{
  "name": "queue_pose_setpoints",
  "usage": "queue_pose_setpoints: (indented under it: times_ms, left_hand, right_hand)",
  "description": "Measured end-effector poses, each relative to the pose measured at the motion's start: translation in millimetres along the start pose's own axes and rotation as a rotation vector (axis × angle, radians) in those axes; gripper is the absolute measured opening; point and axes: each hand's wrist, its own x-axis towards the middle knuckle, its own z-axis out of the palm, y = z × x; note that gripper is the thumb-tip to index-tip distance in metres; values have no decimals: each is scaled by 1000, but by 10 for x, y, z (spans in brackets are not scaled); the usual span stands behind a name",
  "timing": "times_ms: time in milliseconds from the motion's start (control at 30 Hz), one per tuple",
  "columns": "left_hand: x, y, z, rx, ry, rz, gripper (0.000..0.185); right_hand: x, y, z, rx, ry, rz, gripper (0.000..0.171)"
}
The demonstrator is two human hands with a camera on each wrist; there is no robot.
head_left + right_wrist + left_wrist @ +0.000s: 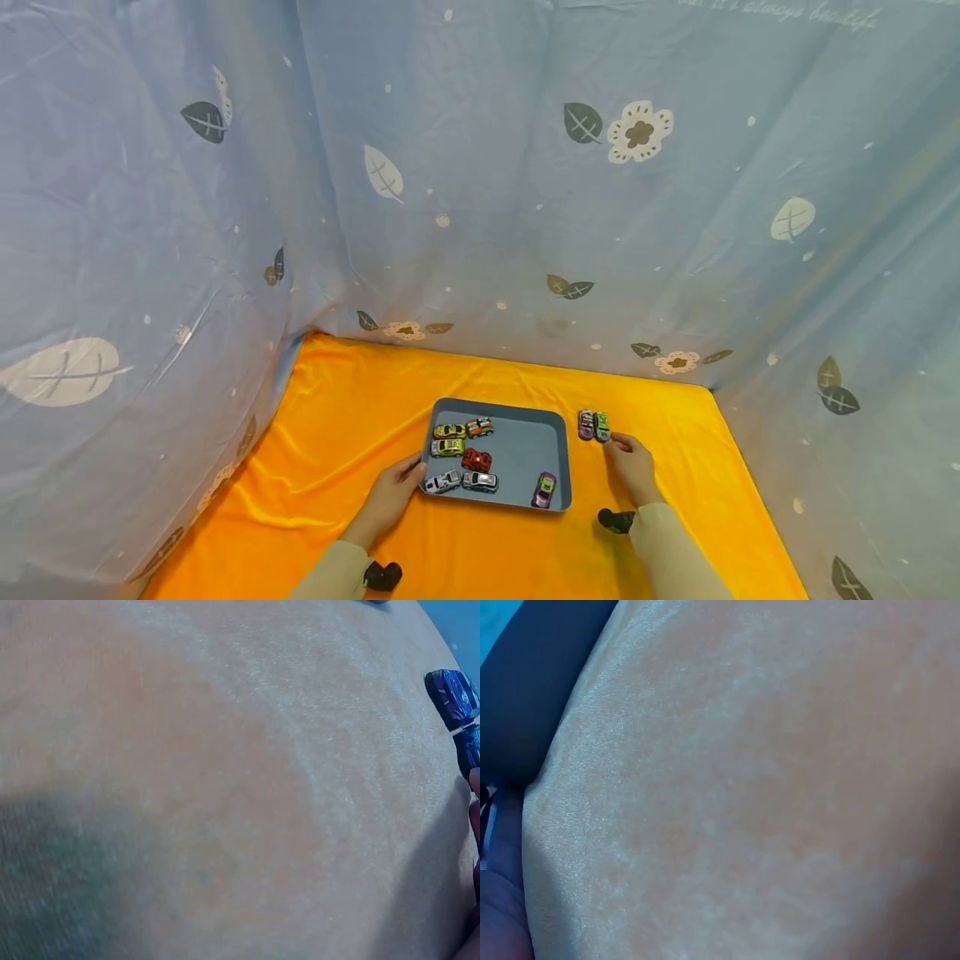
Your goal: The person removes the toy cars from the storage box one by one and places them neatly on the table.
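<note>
Looks like pickup: right hand [632, 468] touches green toy car [602, 427], can't tell its grip. Left hand [390, 498] pinches tray [525, 450]. Probably wants snug pinching next.

Markings on the small, glossy red, yellow, orange and silver toy cars [477, 460] are too tiny for me to read. Where the left hand [388, 502] grips the shallow blue-grey rectangular tray [527, 442], some fingers are hidden; the left wrist view keeps only a sliver of that hand. I can't tell whether the right hand [633, 468] pinches the small green-and-black toy car [602, 426] or merely touches it, since the right wrist view crops both. Beige sleeves [671, 546] run off below, and white script [798, 12] on the pale-blue curtain is clipped above.
</note>
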Motion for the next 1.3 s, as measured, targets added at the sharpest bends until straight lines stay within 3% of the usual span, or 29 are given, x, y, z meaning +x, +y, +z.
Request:
queue_pose_setpoints:
  times_ms: [567, 833, 933, 1033, 1167, 1300]
  left_hand:
    - [-24, 68, -9, 17, 33, 1, 51]
    - [-13, 56, 8, -37, 14, -19, 50]
    - [-14, 39, 12, -35, 9, -29, 52]
    - [-18, 48, 12, -28, 11, -26, 53]
    - [-18, 83, 7, -36, 5, -19, 52]
    - [-10, 79, 2, -41, 1, -14, 50]
  right_hand:
    - [9, -19, -12, 15, 5, 8, 45]
    - [-103, -168, -82, 175, -22, -19, 63]
    - [-155, -300, -24, 197, -98, -72, 68]
    - [-278, -516, 38, 156, -233, -162, 60]
    - [-402, -669, 109, -8, -440, -308, 55]
    - [-445, -655, 173, -145, -593, -449, 58]
